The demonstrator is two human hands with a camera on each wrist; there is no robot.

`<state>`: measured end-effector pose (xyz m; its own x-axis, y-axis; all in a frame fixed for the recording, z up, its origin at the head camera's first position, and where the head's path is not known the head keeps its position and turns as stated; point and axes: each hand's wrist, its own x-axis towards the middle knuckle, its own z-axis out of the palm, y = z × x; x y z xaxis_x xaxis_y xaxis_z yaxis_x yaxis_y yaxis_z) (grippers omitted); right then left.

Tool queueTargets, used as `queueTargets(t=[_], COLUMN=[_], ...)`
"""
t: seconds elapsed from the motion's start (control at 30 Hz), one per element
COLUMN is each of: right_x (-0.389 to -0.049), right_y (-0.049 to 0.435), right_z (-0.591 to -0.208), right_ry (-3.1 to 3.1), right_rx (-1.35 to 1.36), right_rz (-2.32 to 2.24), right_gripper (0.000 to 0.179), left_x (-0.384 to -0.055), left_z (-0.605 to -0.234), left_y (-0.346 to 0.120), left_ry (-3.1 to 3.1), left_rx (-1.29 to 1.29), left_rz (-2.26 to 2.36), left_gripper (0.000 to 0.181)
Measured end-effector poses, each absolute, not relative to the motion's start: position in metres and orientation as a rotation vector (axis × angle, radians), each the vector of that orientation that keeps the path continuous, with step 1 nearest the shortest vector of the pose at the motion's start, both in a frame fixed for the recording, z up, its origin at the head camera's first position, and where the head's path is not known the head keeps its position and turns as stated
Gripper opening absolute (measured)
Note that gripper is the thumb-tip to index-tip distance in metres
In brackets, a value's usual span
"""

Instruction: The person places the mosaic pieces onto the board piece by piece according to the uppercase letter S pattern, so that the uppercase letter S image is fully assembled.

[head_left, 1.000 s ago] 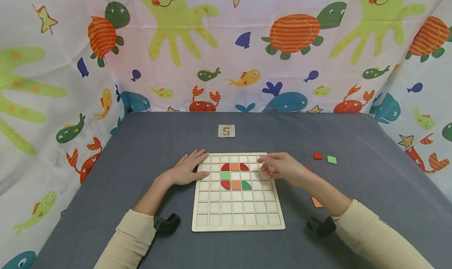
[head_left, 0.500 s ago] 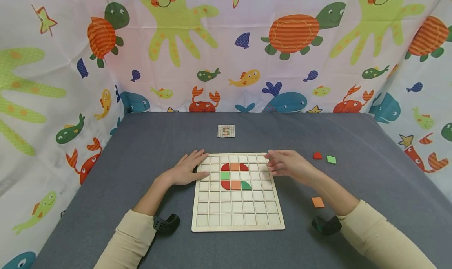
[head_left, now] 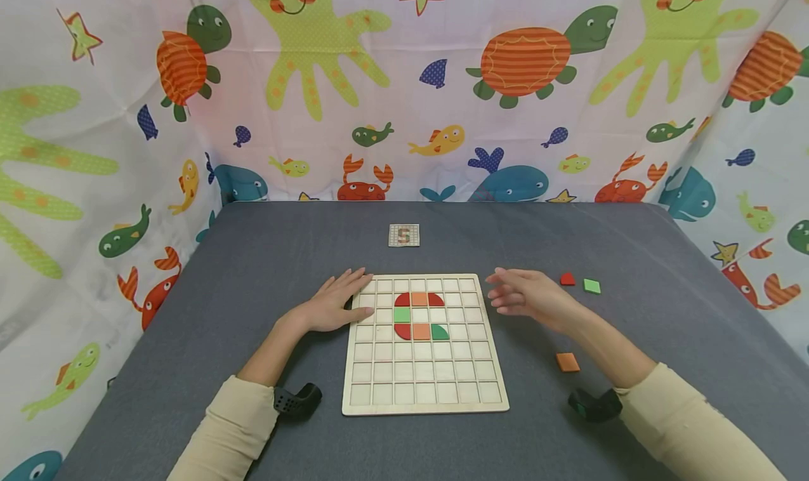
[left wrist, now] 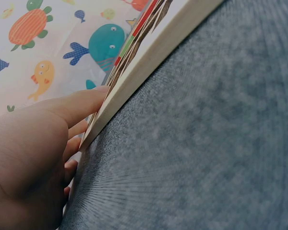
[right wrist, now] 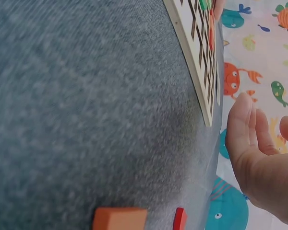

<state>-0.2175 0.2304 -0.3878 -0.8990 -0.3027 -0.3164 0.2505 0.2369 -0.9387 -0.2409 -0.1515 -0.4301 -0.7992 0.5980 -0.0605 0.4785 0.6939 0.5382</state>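
A square wooden grid board [head_left: 436, 394] lies in front of me. Its upper middle cells hold red quarter-circles [head_left: 402, 332], orange squares [head_left: 421, 332], a light green square [head_left: 402, 315] and a dark green quarter-circle [head_left: 439, 332]. With fingers spread, my left hand [head_left: 331, 304] rests on the board's upper left edge; the left wrist view shows the thumb [left wrist: 89, 103] touching the rim. My right hand [head_left: 531, 297] hovers just right of the board, fingers loosely bent, with nothing seen in it. Beyond it lie a red piece [head_left: 567, 279] and a light green tile [head_left: 591, 286].
A small card [head_left: 404, 235] with an S-like pattern on a grid lies behind the board. An orange tile [head_left: 567, 362] sits near my right forearm. The grey table [head_left: 303, 235] ends at a sea-animal curtain [head_left: 392, 81].
My right hand has moved rightward from over the board's upper right corner to beside it. The left hand and the pieces on the board stay where they were.
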Motion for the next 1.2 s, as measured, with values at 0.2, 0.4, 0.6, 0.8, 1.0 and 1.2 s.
queueTargets(t=[0.2,0.4,0.6,0.8,1.0,1.2], right_x=[-0.215,-0.216,-0.218,-0.218,-0.219,-0.219], right_y=[0.237,0.247,0.260,0.273,0.284,0.295], right_z=[-0.389,-0.388,-0.390,-0.392,-0.388,-0.388], right_ry=[2.066,2.074,2.102,2.101,2.087,2.075], right_rx=[-0.028,0.005,0.031,0.035,0.042,0.057], right_rz=[-1.723,-1.728,-1.730,-1.749,-1.767,-1.808], right_gripper=[0.058,0.057,0.060,0.065,0.069,0.068], left_x=[-0.240,-0.241,-0.241,-0.239,-0.238,-0.239], left_z=[-0.429,-0.429,-0.430,-0.430,-0.429,-0.429], left_y=[-0.151,-0.152,-0.152,-0.151,-0.152,-0.151], left_ry=[2.672,2.667,2.667,2.664,2.668,2.668], left_rx=[0.871,0.883,0.898,0.878,0.882,0.881], left_rz=[0.766,0.764,0.768,0.767,0.778,0.763], left_gripper=[0.071,0.071,0.071,0.071,0.071,0.071])
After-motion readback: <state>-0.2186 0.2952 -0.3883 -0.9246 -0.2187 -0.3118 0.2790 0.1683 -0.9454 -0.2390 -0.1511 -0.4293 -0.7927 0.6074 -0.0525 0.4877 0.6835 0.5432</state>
